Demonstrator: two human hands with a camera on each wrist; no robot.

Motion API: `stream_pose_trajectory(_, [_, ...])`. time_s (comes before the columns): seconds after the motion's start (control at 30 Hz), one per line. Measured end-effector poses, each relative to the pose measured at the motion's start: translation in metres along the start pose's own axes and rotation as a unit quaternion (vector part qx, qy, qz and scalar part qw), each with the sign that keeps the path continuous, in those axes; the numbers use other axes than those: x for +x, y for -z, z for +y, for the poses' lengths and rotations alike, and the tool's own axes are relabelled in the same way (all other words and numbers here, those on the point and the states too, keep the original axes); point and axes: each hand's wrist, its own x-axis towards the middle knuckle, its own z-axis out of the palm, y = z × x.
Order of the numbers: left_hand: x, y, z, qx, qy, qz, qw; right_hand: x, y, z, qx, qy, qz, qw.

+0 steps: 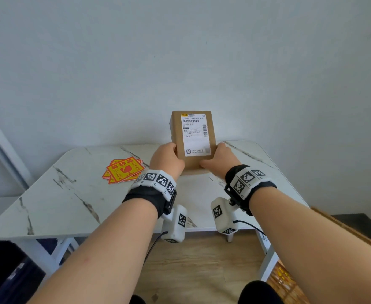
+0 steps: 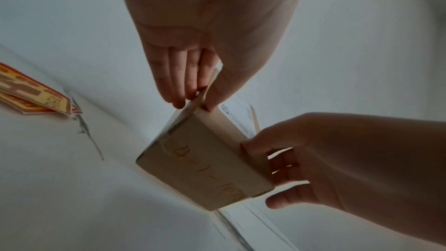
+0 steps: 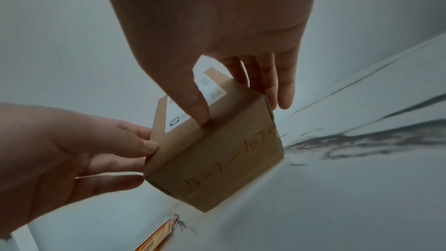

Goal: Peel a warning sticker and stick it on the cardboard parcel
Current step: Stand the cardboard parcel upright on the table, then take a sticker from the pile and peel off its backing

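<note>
I hold a small brown cardboard parcel point(image 1: 176, 137) point(image 2: 200, 159) point(image 3: 217, 159) just above the back of the table, its far end tipped upward. A white shipping label point(image 1: 195, 134) covers the face toward me. My left hand point(image 1: 165, 160) point(image 2: 196, 100) grips the left side, thumb on the labelled face. My right hand point(image 1: 220, 159) point(image 3: 237, 111) grips the right side the same way. Handwriting marks the near end face. A loose pile of red-and-yellow warning stickers point(image 1: 125, 171) point(image 2: 31, 91) point(image 3: 159, 236) lies on the table left of the parcel.
The white marble-pattern table point(image 1: 70, 205) stands against a pale wall. A dark object point(image 1: 8, 277) sits on the floor under its left side. A brown cardboard edge point(image 1: 355, 233) shows at the right, with wooden floor point(image 1: 202, 260) below.
</note>
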Motion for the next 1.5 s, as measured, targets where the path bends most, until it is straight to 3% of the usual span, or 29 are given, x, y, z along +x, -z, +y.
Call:
stream_pose_trajectory(0.23, [-0.025, 0.002, -0.006, 0.009, 0.019, -0.036, 0.999, -0.028, -0.015, 0.007, -0.030, 0.010, 0.014, 0.999])
stream_pose_trajectory(0.43, [-0.024, -0.004, -0.011, 0.057, 0.038, -0.151, 0.986, -0.040, -0.020, 0.009, -0.047, -0.018, 0.001, 0.999])
stream_pose_trajectory(0.6, [0.001, -0.053, -0.040, 0.076, 0.040, -0.222, 0.971, -0.044, -0.022, 0.014, -0.059, -0.052, -0.047, 0.996])
stream_pose_trajectory(0.7, [-0.009, -0.042, -0.031, 0.099, 0.042, -0.219, 0.970, -0.049, -0.020, 0.012, -0.090, -0.050, -0.040, 0.994])
stream_pose_trajectory(0.8, [-0.032, -0.007, -0.014, 0.138, 0.041, -0.194, 0.970, -0.053, -0.015, 0.006, -0.141, 0.003, -0.029, 0.990])
stream_pose_trajectory(1.03, [-0.028, 0.048, -0.049, 0.238, 0.050, -0.145, 0.959, -0.062, -0.028, -0.036, -0.139, 0.096, -0.076, 0.983])
stream_pose_trajectory(1.27, [-0.022, 0.072, -0.114, 0.285, 0.110, -0.201, 0.931, -0.053, -0.085, -0.086, -0.138, 0.131, -0.125, 0.974])
stream_pose_trajectory(1.5, [0.002, 0.066, -0.145, 0.298, 0.089, -0.218, 0.925, -0.013, -0.126, -0.112, -0.165, 0.119, -0.144, 0.968])
